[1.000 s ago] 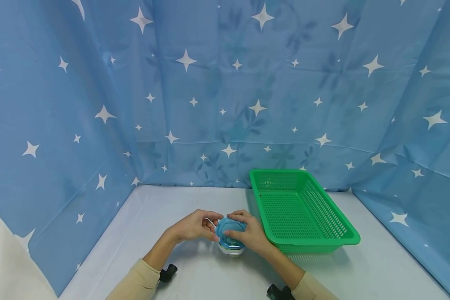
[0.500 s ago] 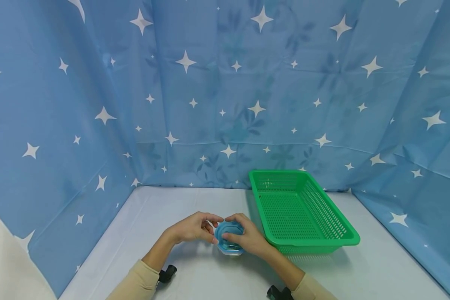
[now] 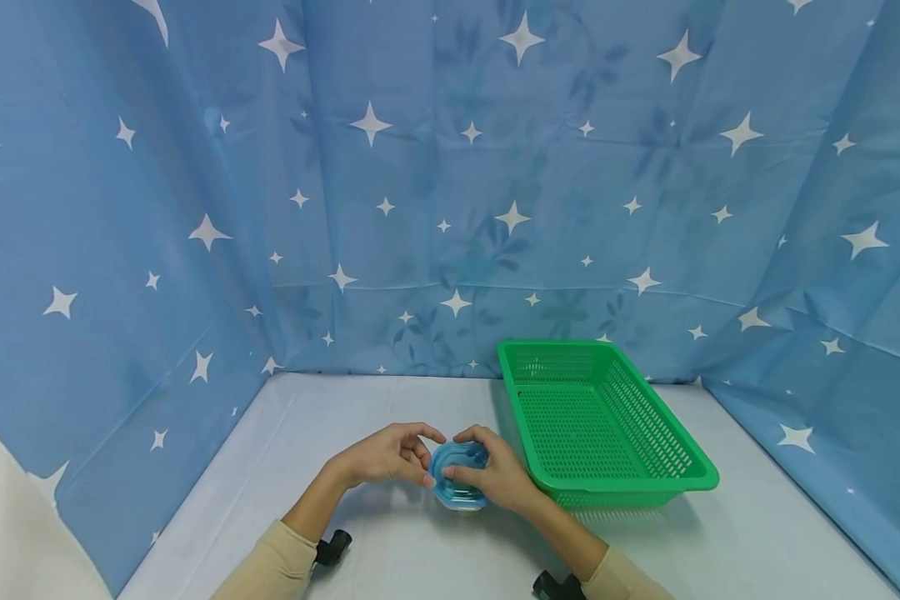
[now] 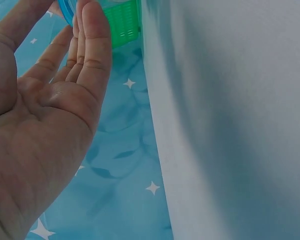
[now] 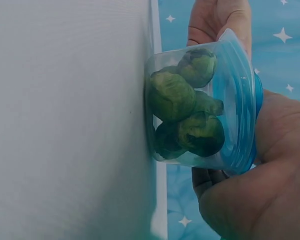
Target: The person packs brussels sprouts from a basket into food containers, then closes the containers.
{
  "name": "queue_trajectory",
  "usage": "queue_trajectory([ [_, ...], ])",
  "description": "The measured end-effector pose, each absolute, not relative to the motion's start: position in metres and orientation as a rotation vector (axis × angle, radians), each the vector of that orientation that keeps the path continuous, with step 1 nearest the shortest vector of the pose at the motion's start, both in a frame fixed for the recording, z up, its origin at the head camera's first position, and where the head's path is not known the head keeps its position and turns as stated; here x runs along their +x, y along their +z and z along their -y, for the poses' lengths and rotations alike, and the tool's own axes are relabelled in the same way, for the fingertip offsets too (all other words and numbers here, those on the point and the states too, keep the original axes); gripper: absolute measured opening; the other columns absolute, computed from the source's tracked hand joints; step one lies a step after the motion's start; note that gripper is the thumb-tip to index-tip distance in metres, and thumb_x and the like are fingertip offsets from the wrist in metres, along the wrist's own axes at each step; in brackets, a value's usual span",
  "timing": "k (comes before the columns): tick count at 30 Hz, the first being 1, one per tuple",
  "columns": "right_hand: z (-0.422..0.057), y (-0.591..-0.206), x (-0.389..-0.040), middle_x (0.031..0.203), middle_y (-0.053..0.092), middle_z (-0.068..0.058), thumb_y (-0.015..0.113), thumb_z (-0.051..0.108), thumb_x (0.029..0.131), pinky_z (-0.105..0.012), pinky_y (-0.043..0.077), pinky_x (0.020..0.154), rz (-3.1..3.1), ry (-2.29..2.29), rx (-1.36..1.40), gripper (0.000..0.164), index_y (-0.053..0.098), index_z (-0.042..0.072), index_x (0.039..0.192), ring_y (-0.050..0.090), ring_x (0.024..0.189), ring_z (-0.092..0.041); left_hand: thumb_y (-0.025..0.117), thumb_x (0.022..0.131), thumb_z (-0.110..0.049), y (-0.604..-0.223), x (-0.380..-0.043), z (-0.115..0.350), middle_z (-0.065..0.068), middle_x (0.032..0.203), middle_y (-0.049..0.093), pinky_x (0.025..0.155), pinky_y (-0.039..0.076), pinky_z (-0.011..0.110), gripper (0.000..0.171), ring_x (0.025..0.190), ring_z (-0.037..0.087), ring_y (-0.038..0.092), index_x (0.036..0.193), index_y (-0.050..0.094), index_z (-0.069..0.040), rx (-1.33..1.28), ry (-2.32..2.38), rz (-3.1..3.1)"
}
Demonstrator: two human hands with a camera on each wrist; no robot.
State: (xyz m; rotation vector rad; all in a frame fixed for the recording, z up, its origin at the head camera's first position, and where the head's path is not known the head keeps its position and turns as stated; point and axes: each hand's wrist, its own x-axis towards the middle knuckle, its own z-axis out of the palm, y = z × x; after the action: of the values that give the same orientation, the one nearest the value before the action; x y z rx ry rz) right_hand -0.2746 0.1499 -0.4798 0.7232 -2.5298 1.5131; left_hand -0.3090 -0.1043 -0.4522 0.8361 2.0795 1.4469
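A small clear plastic food container (image 3: 461, 503) with a blue lid (image 3: 461, 455) stands on the white table between my hands. In the right wrist view several Brussels sprouts (image 5: 172, 97) show through its wall. My right hand (image 3: 498, 475) grips the container from the right, thumb over the lid and forefinger at the far edge. From the left, my left hand (image 3: 393, 454) holds the lid's edge between thumb and forefinger, its other fingers bent behind. Only a bit of blue rim (image 4: 66, 11) shows past the fingers in the left wrist view.
An empty green plastic basket (image 3: 607, 417) stands on the table (image 3: 345, 400) just right of my right hand. Blue star-patterned curtains (image 3: 450, 208) enclose the back and sides. Black wrist cameras (image 3: 333, 547) sit below each forearm.
The blue lid has come down over the clear container, whose rim showed below it earlier. My right hand and the container have shifted slightly toward me; my left hand has barely moved.
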Motion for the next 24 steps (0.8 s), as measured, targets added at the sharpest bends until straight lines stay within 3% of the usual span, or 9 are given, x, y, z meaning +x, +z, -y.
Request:
queue_trajectory([
  [5,-0.150,-0.483,-0.277,0.123,0.069,-0.009,0.087,0.032,0.087,-0.051,0.051,0.097,2.492,1.475,0.685,0.037,0.071,0.015,0.116,0.063,0.115,-0.029,0.085,0.087,-0.013,-0.453,-0.309,0.105,0.008,0.102,0.070,0.082,0.056,0.030,0.058,0.089,0.019,0.071,0.139,0.060,-0.011,0.843,1.456,-2.088],
  [9,-0.151,-0.488,-0.282,0.112,0.075,-0.010,0.085,0.020,0.088,-0.041,0.054,0.095,2.373,1.523,0.698,0.028,0.078,0.012,0.113,0.067,0.108,-0.029,0.085,0.086,-0.013,-0.453,-0.309,0.104,0.008,0.102,0.070,0.083,0.056,0.031,0.057,0.088,0.019,0.071,0.137,0.059,-0.010,0.839,1.465,-2.080],
  [14,-0.151,-0.492,-0.285,0.089,0.072,-0.016,0.082,0.006,0.088,-0.026,0.051,0.075,2.244,1.623,0.703,0.023,0.080,-0.002,0.109,0.063,0.084,-0.019,0.084,0.086,-0.012,-0.452,-0.308,0.104,0.007,0.099,0.070,0.082,0.057,0.034,0.058,0.087,0.021,0.070,0.138,0.058,-0.009,0.819,1.478,-2.058],
  [18,-0.151,-0.492,-0.285,0.078,0.063,-0.012,0.082,0.009,0.089,-0.023,0.041,0.062,2.284,1.653,0.636,0.024,0.081,0.002,0.112,0.050,0.071,-0.009,0.084,0.086,-0.011,-0.451,-0.307,0.105,0.008,0.094,0.071,0.080,0.057,0.034,0.060,0.083,0.019,0.069,0.139,0.057,-0.006,0.830,1.480,-2.048],
  [21,-0.152,-0.491,-0.285,0.077,0.065,-0.012,0.082,0.013,0.090,-0.022,0.041,0.060,2.334,1.675,0.600,0.026,0.081,0.006,0.115,0.050,0.068,-0.008,0.083,0.086,-0.011,-0.451,-0.308,0.104,0.008,0.092,0.071,0.079,0.057,0.033,0.059,0.081,0.018,0.068,0.139,0.057,-0.005,0.840,1.476,-2.052],
  [24,-0.153,-0.491,-0.287,0.091,0.076,-0.011,0.081,0.016,0.091,-0.020,0.051,0.071,2.382,1.680,0.593,0.029,0.079,0.006,0.118,0.066,0.081,-0.010,0.083,0.087,-0.011,-0.451,-0.308,0.104,0.008,0.092,0.071,0.078,0.056,0.033,0.058,0.082,0.018,0.068,0.139,0.058,-0.005,0.846,1.472,-2.061],
])
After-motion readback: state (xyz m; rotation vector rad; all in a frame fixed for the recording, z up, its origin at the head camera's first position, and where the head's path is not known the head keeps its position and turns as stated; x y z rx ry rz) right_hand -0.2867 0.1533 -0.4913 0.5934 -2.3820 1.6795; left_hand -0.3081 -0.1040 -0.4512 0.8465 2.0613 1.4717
